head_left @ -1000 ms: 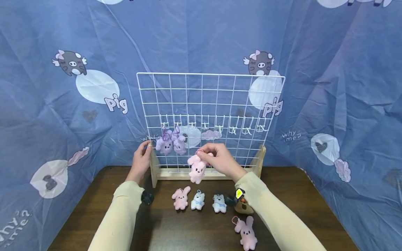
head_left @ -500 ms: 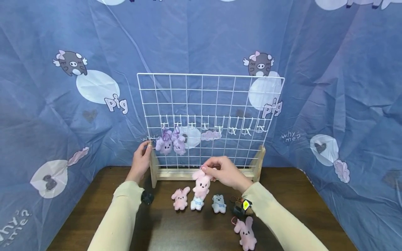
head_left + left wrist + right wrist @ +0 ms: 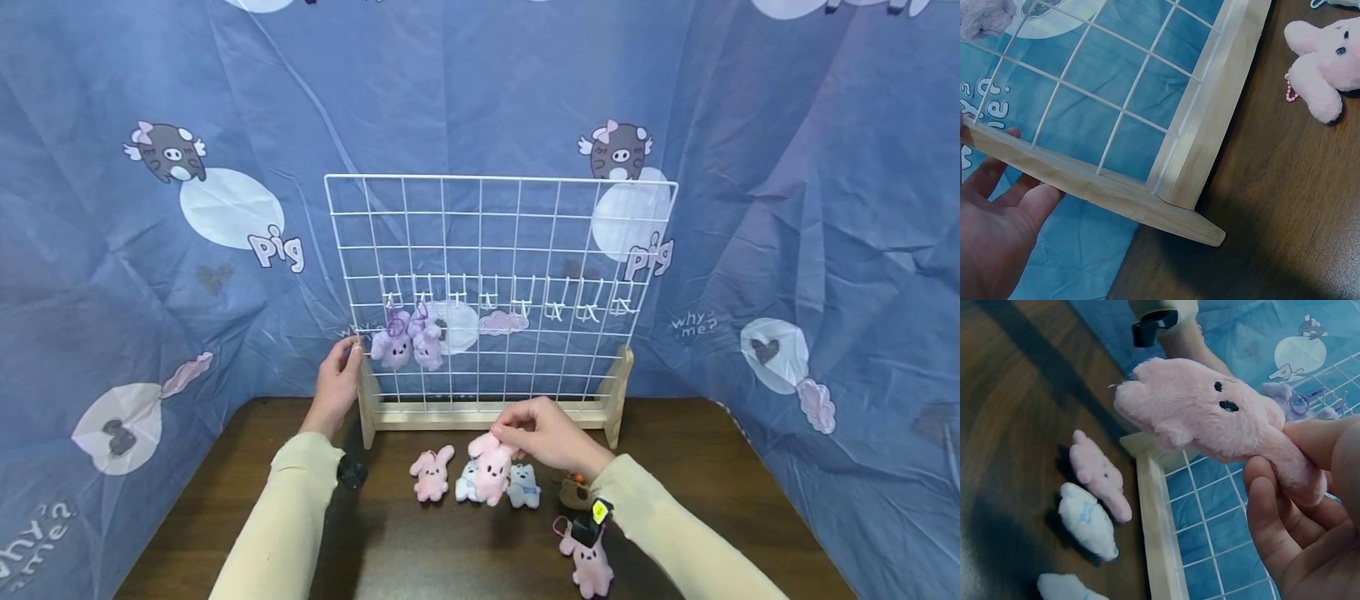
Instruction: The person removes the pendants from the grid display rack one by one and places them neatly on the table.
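Note:
My right hand [image 3: 546, 433] pinches a pink plush bunny keychain [image 3: 492, 471] by its ear end, over the table. In the right wrist view the bunny [image 3: 1197, 409] lies tilted across the picture, dark eyes showing, thumb and fingers at its ears. In the head view it overlaps a white plush bear [image 3: 466, 483]. My left hand [image 3: 337, 382] grips the left wooden leg of a white wire grid rack [image 3: 365, 408]; the left wrist view shows the fingers [image 3: 1019, 187] along that wood. Two purple plush bunnies [image 3: 408, 346] hang from the leftmost hooks.
Several bare hooks [image 3: 555, 310] line the grid to the right. On the brown table [image 3: 420, 550] lie a pink bunny [image 3: 431, 477], another white bear [image 3: 524, 487], a brown plush [image 3: 573, 493] and a pink bunny [image 3: 592, 571] beneath my right wrist. A blue printed curtain [image 3: 517, 83] stands behind.
My right hand has come down from in front of the grid and slightly right, carrying the pink bunny to above the white bears. The left hand has stayed on the rack.

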The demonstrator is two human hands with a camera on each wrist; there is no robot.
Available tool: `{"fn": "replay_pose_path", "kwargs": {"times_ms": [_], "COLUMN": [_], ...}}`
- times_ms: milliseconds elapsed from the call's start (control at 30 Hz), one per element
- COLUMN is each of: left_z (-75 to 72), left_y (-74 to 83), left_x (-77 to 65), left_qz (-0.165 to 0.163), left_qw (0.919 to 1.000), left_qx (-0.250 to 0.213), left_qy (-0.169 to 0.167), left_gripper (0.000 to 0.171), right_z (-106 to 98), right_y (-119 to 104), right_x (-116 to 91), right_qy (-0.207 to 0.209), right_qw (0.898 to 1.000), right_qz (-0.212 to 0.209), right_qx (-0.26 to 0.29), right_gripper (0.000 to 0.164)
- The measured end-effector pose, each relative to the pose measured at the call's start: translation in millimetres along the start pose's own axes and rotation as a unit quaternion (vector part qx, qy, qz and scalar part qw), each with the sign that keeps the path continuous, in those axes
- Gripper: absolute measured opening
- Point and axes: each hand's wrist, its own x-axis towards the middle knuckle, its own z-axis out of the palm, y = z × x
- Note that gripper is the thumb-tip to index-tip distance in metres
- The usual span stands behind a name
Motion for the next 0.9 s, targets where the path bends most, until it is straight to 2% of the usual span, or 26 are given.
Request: {"fn": "replay_pose_path", "kwargs": {"times_ms": [300, 500, 900], "left_z": [-0.3, -0.1, -1.4], "left_y": [0.0, 0.3, 1.9], "left_x": [-0.5, -0.8, -2.1], "left_qz": [0.002, 0.002, 0.004], "left_qw": [1.0, 1.0, 0.9999], "left_qx": [-0.003, -0.005, -0.005], "left_qy": [0.0, -0.002, -0.011], "left_gripper": [0.042, 0.042, 0.044], "right_z": [0.3, 4.9, 14.7], "right_y": [19.0, 28.2, 55.5], "right_x": [-11.7, -21.2, -34.1], "right_qy": [-0.012, -0.026, -0.051], "right_qw": [0.999, 0.999, 0.998], "right_qz": [0.001, 0.014, 0.027], "right_qx": [-0.03, -0.012, -0.029], "right_gripper": [0.012, 0.011, 0.008]}}
